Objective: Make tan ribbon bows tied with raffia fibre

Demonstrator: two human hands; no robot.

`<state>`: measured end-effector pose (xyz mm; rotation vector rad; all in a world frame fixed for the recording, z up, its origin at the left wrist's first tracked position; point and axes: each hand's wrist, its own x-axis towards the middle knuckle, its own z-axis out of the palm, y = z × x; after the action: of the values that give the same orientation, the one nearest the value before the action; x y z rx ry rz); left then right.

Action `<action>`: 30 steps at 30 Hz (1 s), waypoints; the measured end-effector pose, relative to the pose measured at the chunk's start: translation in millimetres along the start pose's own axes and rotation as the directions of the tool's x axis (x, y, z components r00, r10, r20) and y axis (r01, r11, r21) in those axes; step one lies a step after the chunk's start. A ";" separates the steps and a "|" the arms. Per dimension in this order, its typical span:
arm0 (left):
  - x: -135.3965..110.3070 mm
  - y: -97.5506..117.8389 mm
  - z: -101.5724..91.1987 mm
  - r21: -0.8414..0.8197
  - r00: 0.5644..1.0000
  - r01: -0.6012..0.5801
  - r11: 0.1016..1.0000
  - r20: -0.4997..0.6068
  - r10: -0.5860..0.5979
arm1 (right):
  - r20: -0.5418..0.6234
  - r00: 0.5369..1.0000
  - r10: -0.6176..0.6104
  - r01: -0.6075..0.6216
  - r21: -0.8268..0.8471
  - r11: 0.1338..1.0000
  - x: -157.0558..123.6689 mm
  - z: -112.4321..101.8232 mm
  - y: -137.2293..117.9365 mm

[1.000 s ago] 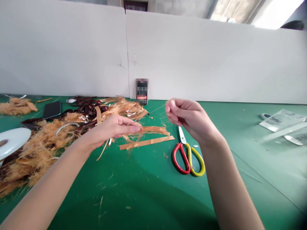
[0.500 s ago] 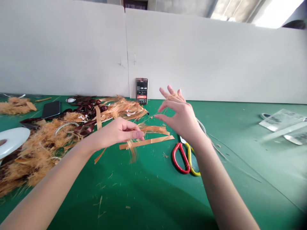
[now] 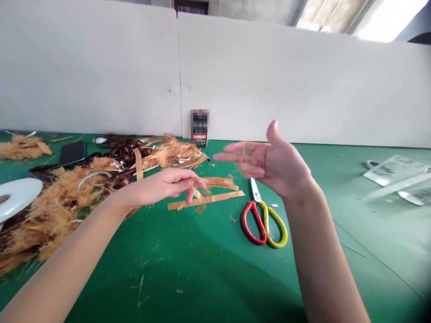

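The left hand (image 3: 173, 185) hung just above a loose tuft of tan plant fibre (image 3: 215, 182), its grip half curled and its fingers drooping toward the strands; whether it pinched any of them could not be told. The right hand (image 3: 271, 163) was raised well apart from it, its grip wide open with the fingers spread, and a faint blur near them was too fine to settle as strands. The tuft lay across a flat tan strip (image 3: 205, 200) on the green tabletop (image 3: 188, 273), between the hands and just below the left fingertips. Scissors with red and yellow handles (image 3: 264, 226) lay just right of the strip, handles toward the person, probably to be within easy reach. Off to the left, a heap of shredded fibre (image 3: 40, 215) and dark ribbon-like strips (image 3: 126, 154) sat beside the working spot, likely as a supply. A phone (image 3: 200, 128), its screen blurred, leaned upright against a white board (image 3: 269, 80), apparently set to face the person.
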<state>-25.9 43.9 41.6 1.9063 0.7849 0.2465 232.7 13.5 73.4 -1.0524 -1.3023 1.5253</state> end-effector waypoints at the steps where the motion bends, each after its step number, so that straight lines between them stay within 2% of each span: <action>1: -0.6 1.2 -0.3 -0.019 1.000 -0.009 1.000 -0.008 0.008 | 0.072 0.993 0.091 -0.088 -0.038 0.995 0.0 -0.6 0.5; 3: -1.4 3.0 -0.7 -0.035 0.999 -0.027 0.999 -0.025 0.026 | 0.233 0.936 0.263 -0.229 -0.166 0.959 0.1 -1.0 2.6; 5: -1.8 4.1 -0.6 -0.036 0.999 -0.032 0.999 -0.035 0.031 | 0.375 0.864 0.335 -0.246 -0.267 0.932 0.0 -1.4 5.2; 7: -1.7 4.6 0.1 -0.053 0.999 -0.011 0.999 -0.035 0.009 | 0.479 0.841 0.251 -0.150 -0.239 0.959 -0.6 -2.6 7.2; 9: -1.2 4.6 1.4 -0.080 0.999 0.010 0.997 -0.031 -0.013 | 0.520 0.850 0.086 -0.033 -0.110 0.993 -1.9 -3.5 8.2; 12: 0.8 3.9 4.4 -0.122 1.000 -0.007 0.992 -0.022 0.004 | 0.440 0.885 -0.155 0.108 0.129 0.986 -4.1 -0.8 7.4; 15: 4.3 2.6 9.4 -0.161 0.999 -0.046 0.986 -0.010 0.045 | 0.198 0.929 -0.312 0.274 0.197 0.941 -4.4 8.6 7.6; 17: 6.6 1.8 14.0 -0.177 0.998 -0.057 0.983 -0.019 0.055 | 0.083 0.913 -0.399 0.395 0.061 0.917 -2.2 16.4 11.4; 19: 8.6 1.1 19.0 -0.191 0.999 -0.044 0.981 -0.031 0.038 | 0.066 0.882 -0.466 0.468 -0.221 0.856 2.1 23.3 19.4; 21: 10.3 0.0 23.5 -0.200 0.998 -0.028 0.979 -0.056 0.017 | 0.050 0.861 -0.507 0.449 -0.544 0.709 7.7 28.5 30.3; 22: 11.3 -0.9 25.3 -0.197 0.997 -0.026 0.980 -0.072 0.012 | 0.018 0.850 -0.527 0.409 -0.654 0.636 10.4 30.4 35.7; 23: 12.2 -2.0 26.7 -0.188 0.996 -0.029 0.982 -0.088 0.012 | -0.021 0.846 -0.533 0.367 -0.702 0.610 12.7 31.7 40.5; 24: 13.1 -3.3 27.7 -0.176 0.994 -0.034 0.984 -0.105 0.016 | -0.070 0.849 -0.524 0.337 -0.692 0.639 14.6 32.3 44.3; 25: 14.0 -5.0 28.2 -0.160 0.993 -0.039 0.986 -0.115 0.021 | -0.119 0.861 -0.494 0.326 -0.617 0.716 15.8 32.3 46.6; 27: 15.1 -9.1 28.1 -0.131 0.993 -0.042 0.991 -0.119 0.026 | -0.174 0.906 -0.385 0.318 -0.319 0.893 15.9 29.9 46.3; 28: 15.3 -11.3 27.6 -0.120 0.992 -0.040 0.992 -0.120 0.026 | -0.173 0.929 -0.327 0.305 -0.141 0.942 15.0 27.5 43.9; 30: 14.8 -15.9 25.9 -0.101 0.992 -0.038 0.994 -0.125 0.025 | -0.117 0.972 -0.204 0.219 0.126 0.968 11.6 20.7 36.6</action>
<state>-8.2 38.2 13.2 1.8199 0.8097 0.4206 206.7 15.3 38.4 -0.8630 -1.1792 1.3609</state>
